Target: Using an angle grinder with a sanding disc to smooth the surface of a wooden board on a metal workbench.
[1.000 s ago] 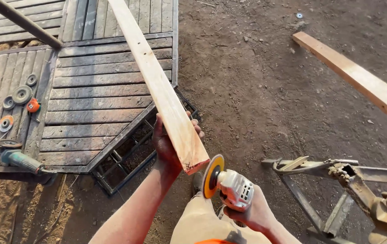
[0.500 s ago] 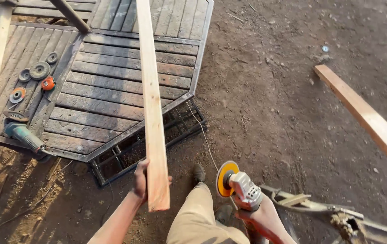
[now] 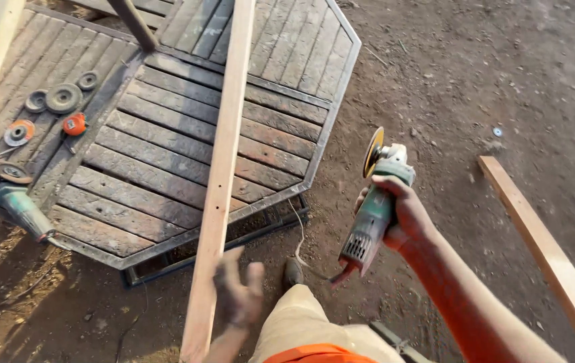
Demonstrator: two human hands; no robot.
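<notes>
Step judged: plank handling betw. grinding passes; no cutting or sanding underway.

Angle grinder [image 3: 373, 210] is gripped round its body by right hand [image 3: 400, 216], fingers wrapped tight, disc up and held clear of wood, cord trailing below.

Long pale plank [image 3: 223, 171] runs from bottom edge up over dark slatted octagonal tabletop [image 3: 166, 168].

Left hand [image 3: 237, 296] is blurred, just beside plank's near end; fingers look loosely spread, contact can't be told.

Next move prob. calls for plank steadied before disc is brought near.
</notes>
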